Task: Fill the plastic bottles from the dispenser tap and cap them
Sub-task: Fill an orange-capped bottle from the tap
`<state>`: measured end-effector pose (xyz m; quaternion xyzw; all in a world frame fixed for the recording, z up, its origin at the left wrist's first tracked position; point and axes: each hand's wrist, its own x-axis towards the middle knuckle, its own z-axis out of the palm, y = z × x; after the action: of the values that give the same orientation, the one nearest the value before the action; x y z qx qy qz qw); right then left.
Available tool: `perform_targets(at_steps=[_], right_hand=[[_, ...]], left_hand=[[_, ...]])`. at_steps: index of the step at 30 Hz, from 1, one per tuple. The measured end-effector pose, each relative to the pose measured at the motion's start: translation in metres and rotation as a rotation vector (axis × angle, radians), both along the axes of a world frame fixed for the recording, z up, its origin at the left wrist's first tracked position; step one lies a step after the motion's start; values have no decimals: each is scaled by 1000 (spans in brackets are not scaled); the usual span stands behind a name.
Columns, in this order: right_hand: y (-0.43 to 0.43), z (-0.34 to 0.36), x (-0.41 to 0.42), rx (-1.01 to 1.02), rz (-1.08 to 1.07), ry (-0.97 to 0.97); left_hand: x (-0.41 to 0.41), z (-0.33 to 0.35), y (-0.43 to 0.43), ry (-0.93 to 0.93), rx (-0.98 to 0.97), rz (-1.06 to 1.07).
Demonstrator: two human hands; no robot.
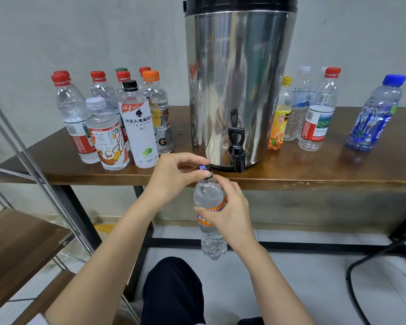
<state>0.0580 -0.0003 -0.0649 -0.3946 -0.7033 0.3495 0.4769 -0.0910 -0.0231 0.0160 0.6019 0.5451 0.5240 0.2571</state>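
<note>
One clear bottle [208, 195], orange label: held upright in the air before the table [314, 171] edge, just below and left of the tap [237, 148] on the steel dispenser [239, 78]. Grip: the right hand [232, 214] has its fingers curled round the label band. The left hand [174, 177] pinches the dark cap [205, 168] at the neck; whether it is fully seated cannot be told. Other capped bottles [138, 127] stand on both sides of the dispenser.
</note>
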Motion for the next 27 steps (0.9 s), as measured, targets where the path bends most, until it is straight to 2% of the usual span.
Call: perform_targets(at_steps=[10, 16, 20, 24, 27], right_hand=[[-1, 5, -5, -5, 0, -15], [-2, 10, -11, 20, 9, -22], [-2, 13, -16, 34, 41, -20], [0, 15, -22, 51, 60, -21], [5, 17, -26, 35, 70, 11]], left_hand=[[-12, -2, -1, -87, -91, -190], [-7, -3, -3, -166, -10, -94], [-8, -2, -4, -138, -33, -110], [-10, -1, -3, -145, 13, -24], [-18, 6, -5, -188, -7, -123]])
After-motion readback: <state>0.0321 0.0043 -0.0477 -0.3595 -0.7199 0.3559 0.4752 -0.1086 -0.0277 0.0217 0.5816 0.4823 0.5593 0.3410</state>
